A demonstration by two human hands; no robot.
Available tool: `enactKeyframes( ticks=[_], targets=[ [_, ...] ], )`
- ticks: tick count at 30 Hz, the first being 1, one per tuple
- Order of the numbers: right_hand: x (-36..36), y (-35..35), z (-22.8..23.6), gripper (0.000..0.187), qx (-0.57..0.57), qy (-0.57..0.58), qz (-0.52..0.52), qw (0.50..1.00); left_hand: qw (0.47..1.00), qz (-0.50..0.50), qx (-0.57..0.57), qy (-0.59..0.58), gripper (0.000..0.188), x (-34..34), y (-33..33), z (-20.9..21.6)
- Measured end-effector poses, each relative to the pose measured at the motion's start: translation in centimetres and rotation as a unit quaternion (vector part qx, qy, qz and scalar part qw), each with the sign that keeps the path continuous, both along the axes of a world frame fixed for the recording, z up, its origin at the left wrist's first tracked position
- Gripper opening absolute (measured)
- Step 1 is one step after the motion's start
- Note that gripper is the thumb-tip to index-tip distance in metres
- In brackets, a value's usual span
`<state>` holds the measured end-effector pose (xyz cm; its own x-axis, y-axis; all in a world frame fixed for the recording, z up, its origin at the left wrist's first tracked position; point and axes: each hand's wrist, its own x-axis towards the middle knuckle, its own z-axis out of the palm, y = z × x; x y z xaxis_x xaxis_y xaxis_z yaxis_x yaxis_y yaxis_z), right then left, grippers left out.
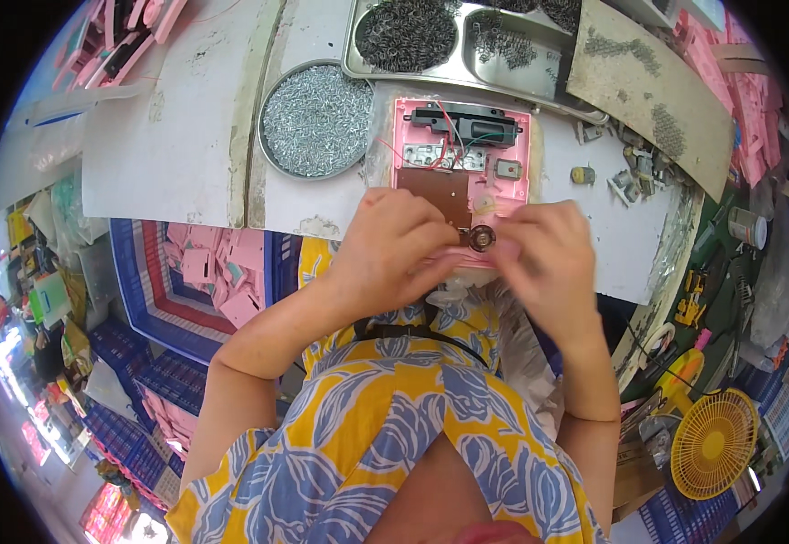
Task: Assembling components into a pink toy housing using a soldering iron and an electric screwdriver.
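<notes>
Two bare hands meet at the near edge of a white worktop (177,145), over an open pink plastic housing (460,150) that lies flat on the bench just beyond them.

Left to right:

- Blue crate (163,272), below the bench at the person's left, filled with loose pink plastic parts (222,267).
- Round metal dish (315,120) heaped with small silver screws, just left of the housing.
- Left hand (392,249), fingers curled together at the housing's near edge; they appear to pinch a small part, though what lies between the fingertips cannot be told.
- Housing interior: a black component with red and green wires at the far end, a brown circuit board (442,192) in the middle. These look already fitted.
- Small round metal part (480,238), dark at its centre, at the housing's near edge between the two hands; it appears to be the piece now being seated. No cover is on the housing, so closing and screwing seem to remain.
- Right hand (544,249), fingertips pressed together beside the round part, touching or almost touching it.
- Steel compartment tray (467,41) of springs and small dark parts, beyond the housing.
- Tilted brown board (639,82) with scattered small parts, and loose metal pieces (625,177) on the bench at right.
- Yellow fan (713,442), low at far right.

Obstruction: both hands cover the housing's near edge, hiding the seating point.
</notes>
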<state>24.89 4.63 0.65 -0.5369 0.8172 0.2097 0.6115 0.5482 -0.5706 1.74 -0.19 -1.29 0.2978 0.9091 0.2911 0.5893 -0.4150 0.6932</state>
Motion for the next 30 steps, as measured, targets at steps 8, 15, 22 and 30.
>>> enactKeyframes(
  ticks=[8, 15, 22, 30],
  targets=[
    [5.4, 6.0, -0.7, 0.020, -0.037, -0.121, -0.091, 0.988, 0.992, -0.098, -0.030, 0.077, 0.036, -1.9, -0.2, -0.5],
    [6.1, 6.2, -1.6, 0.014, -0.089, -0.054, -0.172, 0.980, 0.991, -0.084, -0.016, -0.102, 0.029, 1.1, 2.3, 3.1],
    [6.7, 6.3, -2.1, 0.031, -0.039, -0.081, -0.193, 0.977, 0.988, -0.090, -0.022, -0.128, 0.015, 4.1, 3.2, 3.7],
    [4.8, 4.0, 0.7, 0.047, -0.125, 0.121, -0.124, 0.977, 0.973, -0.013, -0.177, -0.146, 0.017, 5.7, 5.3, 3.5]
  ],
)
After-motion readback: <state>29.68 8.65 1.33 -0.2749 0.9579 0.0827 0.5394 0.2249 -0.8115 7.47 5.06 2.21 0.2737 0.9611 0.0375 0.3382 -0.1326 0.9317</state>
